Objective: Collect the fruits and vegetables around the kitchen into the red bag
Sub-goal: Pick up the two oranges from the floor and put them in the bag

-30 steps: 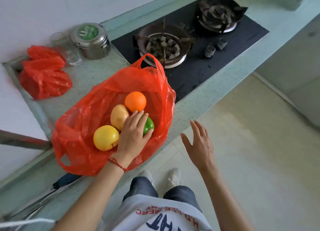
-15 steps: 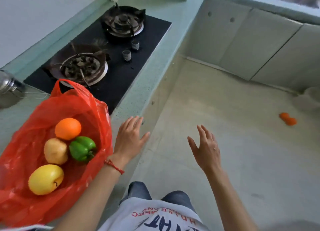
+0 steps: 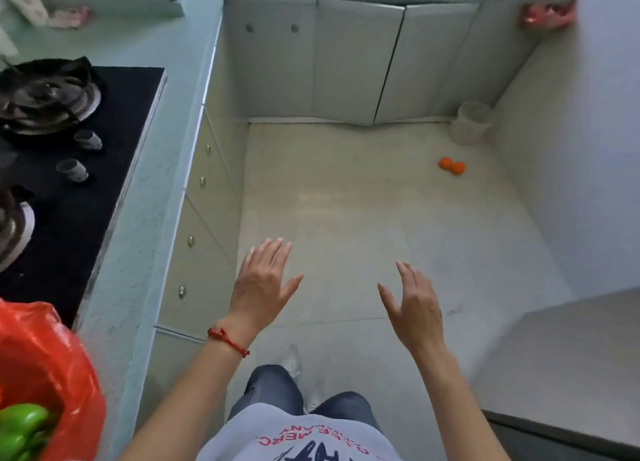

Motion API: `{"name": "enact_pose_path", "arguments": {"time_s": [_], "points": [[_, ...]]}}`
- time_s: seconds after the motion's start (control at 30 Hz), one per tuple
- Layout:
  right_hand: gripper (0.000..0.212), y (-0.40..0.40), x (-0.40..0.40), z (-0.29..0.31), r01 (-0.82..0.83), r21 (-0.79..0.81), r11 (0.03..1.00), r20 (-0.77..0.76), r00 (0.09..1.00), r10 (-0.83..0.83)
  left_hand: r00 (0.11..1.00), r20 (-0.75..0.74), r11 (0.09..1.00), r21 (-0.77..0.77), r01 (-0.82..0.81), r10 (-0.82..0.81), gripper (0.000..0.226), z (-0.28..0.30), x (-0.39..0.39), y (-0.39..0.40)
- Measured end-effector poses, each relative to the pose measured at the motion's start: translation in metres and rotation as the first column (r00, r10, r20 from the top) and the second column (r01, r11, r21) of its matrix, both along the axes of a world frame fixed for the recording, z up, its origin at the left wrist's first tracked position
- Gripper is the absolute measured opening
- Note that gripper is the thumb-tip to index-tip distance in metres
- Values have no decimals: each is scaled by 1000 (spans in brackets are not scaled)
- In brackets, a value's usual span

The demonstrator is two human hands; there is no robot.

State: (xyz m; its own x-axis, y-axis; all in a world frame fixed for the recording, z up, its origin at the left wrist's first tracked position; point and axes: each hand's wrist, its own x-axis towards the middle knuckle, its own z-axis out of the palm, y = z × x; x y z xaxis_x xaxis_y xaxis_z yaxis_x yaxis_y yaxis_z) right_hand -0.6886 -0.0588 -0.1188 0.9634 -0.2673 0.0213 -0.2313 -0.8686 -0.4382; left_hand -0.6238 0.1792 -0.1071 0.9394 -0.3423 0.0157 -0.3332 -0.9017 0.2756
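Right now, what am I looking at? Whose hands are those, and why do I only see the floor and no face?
The camera sits on a person's head and looks down, so you see what they see. The left hand, with a red string on its wrist, and the right hand are both open and hold nothing. On the left is a counter with a black stove. In the bottom corner is the red bag with a green pepper inside. Two small orange fruits lie on the floor, near a pale bucket in the far corner. They probably go in the bag next.
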Motion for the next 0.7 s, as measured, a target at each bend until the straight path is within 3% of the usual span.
{"name": "enact_pose_path", "arguments": {"time_s": [0.33,0.7], "points": [[53,-37,7,4,322,47,946,-9,947,-321,957,11,957,-17,290,-289,58,1,75,-66],[55,-56,56,1,451,32,892,-24,892,-451,899,3,898,-38,438,-438,60,-7,160,-113]]}}
